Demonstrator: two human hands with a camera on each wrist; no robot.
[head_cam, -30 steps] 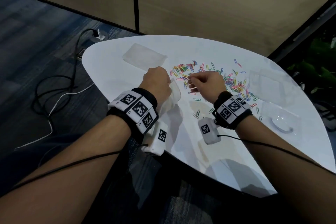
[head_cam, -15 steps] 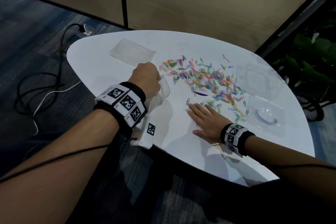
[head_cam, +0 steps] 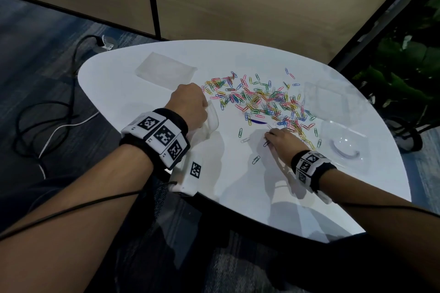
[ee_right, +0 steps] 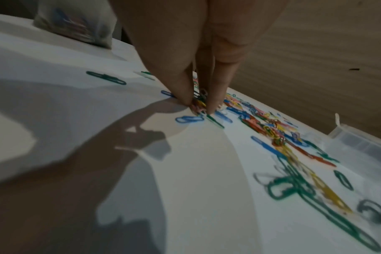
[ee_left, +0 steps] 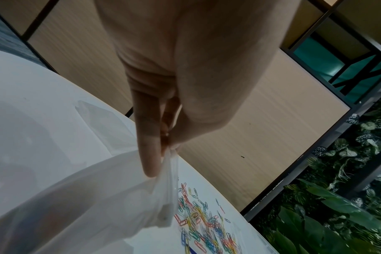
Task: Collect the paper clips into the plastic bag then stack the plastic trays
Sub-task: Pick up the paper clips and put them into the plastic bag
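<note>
Many coloured paper clips (head_cam: pixel 262 100) lie scattered over the white table (head_cam: pixel 142 93). My left hand (head_cam: pixel 190 104) holds the clear plastic bag (head_cam: pixel 212 120) up by its rim; in the left wrist view finger and thumb pinch that rim (ee_left: pixel 166 154). The bag (ee_right: pixel 76 24) holds some clips. My right hand (head_cam: pixel 267 137) is down at the near edge of the pile, its fingertips (ee_right: pixel 185 99) closed around a small bunch of paper clips (ee_right: pixel 199 104) on the table. One frosted tray (head_cam: pixel 166 70) lies far left, and two clear trays (head_cam: pixel 326 97) (head_cam: pixel 345 147) lie on the right.
A few loose clips (head_cam: pixel 256 160) lie apart near the table's front. A dark blue strip (head_cam: pixel 258 122) lies among the clips. Cables (head_cam: pixel 47 112) run over the carpet on the left. Plants (head_cam: pixel 404 66) stand past the table's right edge.
My right hand left the bag's mouth, dropped flat onto the table near the front, and now has its fingers gathered on clips at the pile's edge. The left hand still holds the bag.
</note>
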